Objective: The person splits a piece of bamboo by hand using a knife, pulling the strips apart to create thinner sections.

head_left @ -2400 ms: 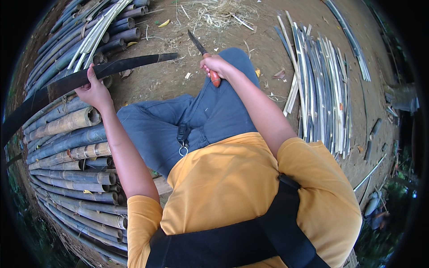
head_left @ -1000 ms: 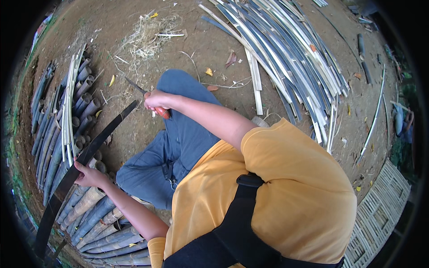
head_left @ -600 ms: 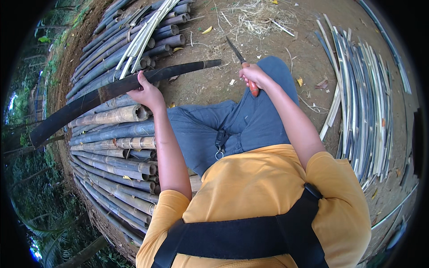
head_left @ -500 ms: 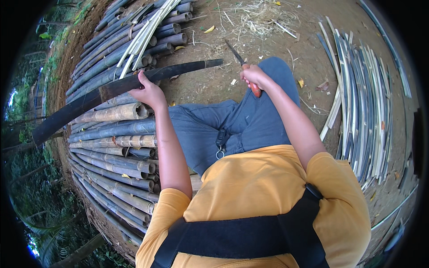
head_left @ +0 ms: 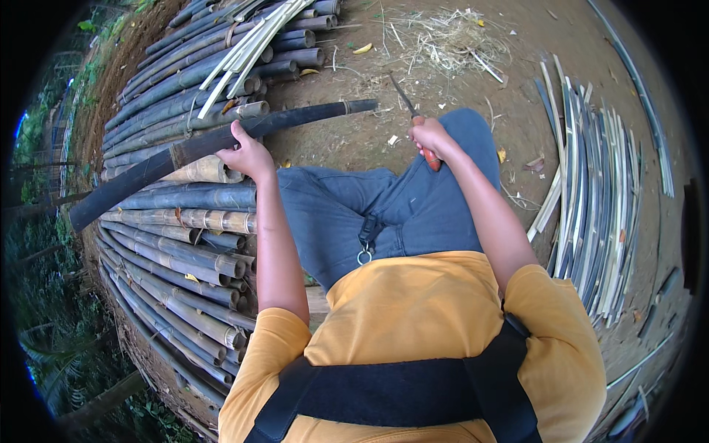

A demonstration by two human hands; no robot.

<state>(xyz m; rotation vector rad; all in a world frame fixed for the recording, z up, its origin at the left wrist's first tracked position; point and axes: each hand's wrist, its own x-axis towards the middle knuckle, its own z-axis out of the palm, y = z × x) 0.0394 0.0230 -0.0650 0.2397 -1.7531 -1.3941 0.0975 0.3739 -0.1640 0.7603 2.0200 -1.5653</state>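
My left hand [head_left: 249,153] grips a long, dark split bamboo piece [head_left: 199,148] near its middle, thumb over the upper edge. The piece slants from the lower left up toward the right, its narrower end out over the bare ground before my knees. In my right hand [head_left: 430,137], closed around its orange-red handle, is a knife [head_left: 402,94] with a narrow dark blade pointing up and away to the left. That hand is by my raised right knee. The blade and the bamboo are apart, the blade tip just beyond the bamboo's right end.
Stacked bamboo poles [head_left: 185,214] fill the left side, with pale split strips [head_left: 247,55] lying across the far ones. A bundle of long bamboo strips [head_left: 598,214] lies on the ground to my right. Fine shavings [head_left: 461,44] are heaped ahead.
The view has turned slightly, shifting the surroundings. Both hands keep their holds; the bamboo piece and the knife have hardly moved relative to my body.
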